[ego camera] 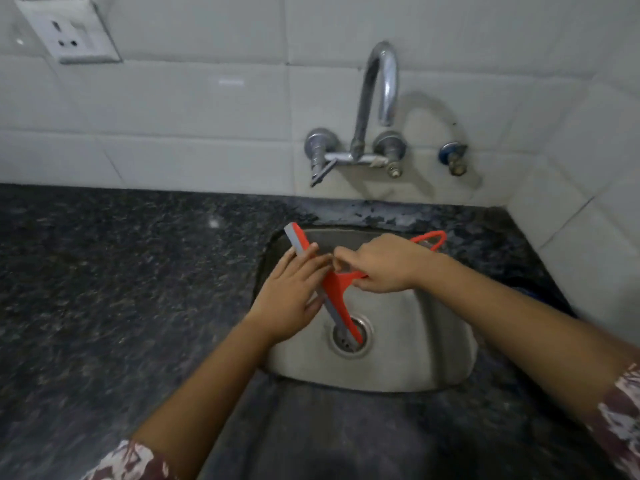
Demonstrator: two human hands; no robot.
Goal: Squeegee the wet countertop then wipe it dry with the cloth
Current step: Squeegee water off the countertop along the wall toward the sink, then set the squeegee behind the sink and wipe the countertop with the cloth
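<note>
I hold a red squeegee (337,292) with a grey rubber blade over the steel sink (415,341). My right hand (381,263) grips its handle, whose red loop end sticks out behind the hand. My left hand (291,292) lies flat along the blade with fingers extended, touching the grey strip. The blade's lower end hangs above the drain (349,337). The dark speckled granite countertop (121,289) stretches to the left of the sink. No cloth is in view.
A chrome wall tap (377,98) with two valves arches over the back of the sink. A white socket plate (69,29) sits on the tiled wall at top left. Tiled wall closes off the right side.
</note>
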